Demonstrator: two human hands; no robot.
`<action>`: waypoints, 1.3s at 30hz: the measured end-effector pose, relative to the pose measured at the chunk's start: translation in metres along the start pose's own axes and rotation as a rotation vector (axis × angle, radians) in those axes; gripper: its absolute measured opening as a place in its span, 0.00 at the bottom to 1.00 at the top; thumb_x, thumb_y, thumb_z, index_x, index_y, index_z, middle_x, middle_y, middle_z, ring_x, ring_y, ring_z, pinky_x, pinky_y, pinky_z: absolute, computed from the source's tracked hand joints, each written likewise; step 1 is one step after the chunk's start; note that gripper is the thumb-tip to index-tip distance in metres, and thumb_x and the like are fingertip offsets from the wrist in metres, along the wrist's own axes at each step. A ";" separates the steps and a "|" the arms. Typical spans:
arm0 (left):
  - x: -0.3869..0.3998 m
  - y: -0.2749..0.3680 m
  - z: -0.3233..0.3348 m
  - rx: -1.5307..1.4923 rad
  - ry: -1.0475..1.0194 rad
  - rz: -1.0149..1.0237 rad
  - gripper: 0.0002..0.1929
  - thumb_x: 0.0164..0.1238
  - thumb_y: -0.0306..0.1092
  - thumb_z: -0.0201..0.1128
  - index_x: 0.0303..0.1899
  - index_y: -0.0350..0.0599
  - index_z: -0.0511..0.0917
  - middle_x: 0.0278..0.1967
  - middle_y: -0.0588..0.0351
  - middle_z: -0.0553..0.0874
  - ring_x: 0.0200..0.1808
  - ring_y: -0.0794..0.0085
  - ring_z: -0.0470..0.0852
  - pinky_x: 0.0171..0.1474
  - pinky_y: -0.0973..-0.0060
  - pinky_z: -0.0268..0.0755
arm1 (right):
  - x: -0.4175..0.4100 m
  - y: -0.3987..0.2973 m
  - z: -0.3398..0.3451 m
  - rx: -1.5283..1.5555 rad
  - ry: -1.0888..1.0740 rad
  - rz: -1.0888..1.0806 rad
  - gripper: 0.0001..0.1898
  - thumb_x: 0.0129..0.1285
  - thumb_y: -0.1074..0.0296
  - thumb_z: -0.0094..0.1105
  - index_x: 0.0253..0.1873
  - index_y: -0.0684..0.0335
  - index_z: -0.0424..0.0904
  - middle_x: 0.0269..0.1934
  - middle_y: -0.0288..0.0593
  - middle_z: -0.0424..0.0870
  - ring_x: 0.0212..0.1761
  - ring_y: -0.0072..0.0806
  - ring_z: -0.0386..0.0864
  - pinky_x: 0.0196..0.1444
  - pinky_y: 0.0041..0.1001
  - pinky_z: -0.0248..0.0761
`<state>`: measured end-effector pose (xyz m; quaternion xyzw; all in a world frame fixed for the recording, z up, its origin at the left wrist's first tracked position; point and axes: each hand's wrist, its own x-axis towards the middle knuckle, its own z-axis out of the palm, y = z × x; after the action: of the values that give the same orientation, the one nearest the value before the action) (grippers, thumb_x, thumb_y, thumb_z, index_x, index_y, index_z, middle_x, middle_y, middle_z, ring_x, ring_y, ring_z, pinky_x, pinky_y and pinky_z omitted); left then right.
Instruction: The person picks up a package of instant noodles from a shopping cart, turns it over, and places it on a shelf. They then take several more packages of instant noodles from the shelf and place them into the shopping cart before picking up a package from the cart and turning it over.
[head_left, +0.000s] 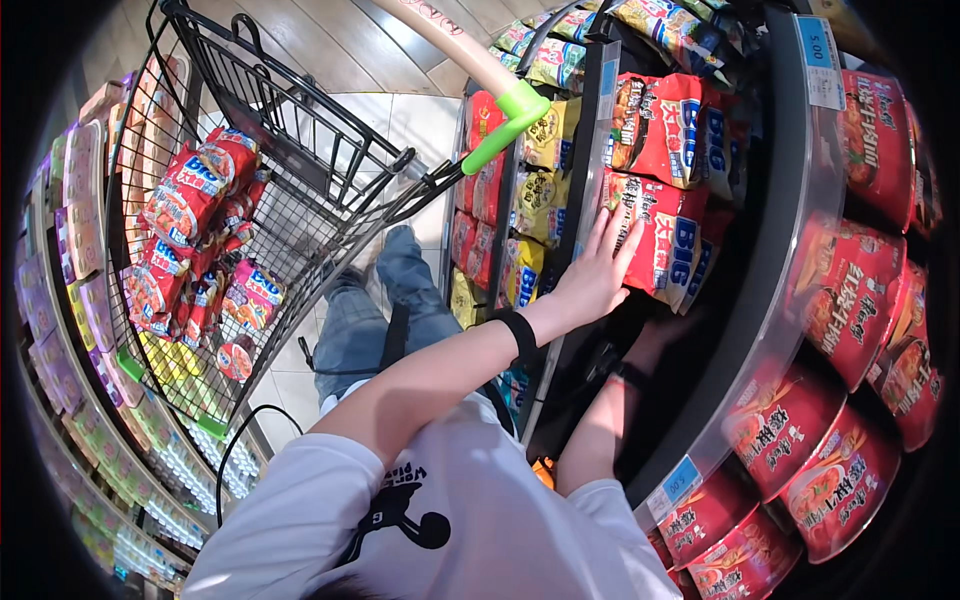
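Note:
My left hand (600, 274), with a black band at the wrist, lies with spread fingers on the near end of a red instant-noodle multipack (660, 240) on the shelf. Its thumb is by the pack's lower edge. Another red multipack (660, 124) lies just beyond, touching it. My right hand (656, 341) reaches into the dark shelf space below these packs; its fingers are in deep shadow, and whether they hold anything is hidden. A black wire shopping cart (300, 202) stands at the left, holding red noodle multipacks (191, 199), a pink-purple pack (253, 294) and a round tub (235, 360).
A clear shelf edge strip (787, 300) with price tags curves along the right, before red noodle tubs (855, 300). Yellow packs (541, 199) fill a shelf beside the red ones. The cart's green-ended handle (510, 120) reaches close to the shelves. Stocked shelves (82, 300) line the far left.

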<state>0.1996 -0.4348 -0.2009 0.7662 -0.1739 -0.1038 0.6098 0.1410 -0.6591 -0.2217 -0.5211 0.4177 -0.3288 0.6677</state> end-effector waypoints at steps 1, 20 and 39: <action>-0.001 0.000 0.001 0.014 0.013 0.019 0.50 0.47 0.30 0.71 0.69 0.40 0.47 0.68 0.34 0.46 0.70 0.39 0.46 0.68 0.56 0.53 | 0.009 0.007 -0.003 0.111 -0.033 0.138 0.27 0.67 0.51 0.44 0.61 0.67 0.66 0.60 0.52 0.69 0.61 0.39 0.67 0.64 0.37 0.59; -0.002 -0.011 -0.039 0.173 -0.012 0.187 0.31 0.50 0.25 0.58 0.61 0.37 0.63 0.60 0.37 0.66 0.63 0.47 0.64 0.60 0.64 0.66 | 0.033 0.049 -0.027 0.111 -0.108 0.282 0.23 0.67 0.54 0.45 0.60 0.66 0.66 0.54 0.45 0.70 0.56 0.35 0.68 0.60 0.34 0.61; -0.313 -0.217 -0.454 0.097 1.083 -0.801 0.40 0.50 0.48 0.72 0.57 0.28 0.63 0.53 0.41 0.76 0.53 0.60 0.77 0.54 0.69 0.70 | -0.056 0.043 -0.004 -0.080 0.281 0.157 0.20 0.67 0.58 0.45 0.58 0.65 0.66 0.49 0.39 0.71 0.50 0.30 0.69 0.56 0.32 0.64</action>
<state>0.1114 0.1384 -0.3218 0.7421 0.4494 0.0846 0.4901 0.1136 -0.6019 -0.2517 -0.4619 0.5593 -0.3284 0.6049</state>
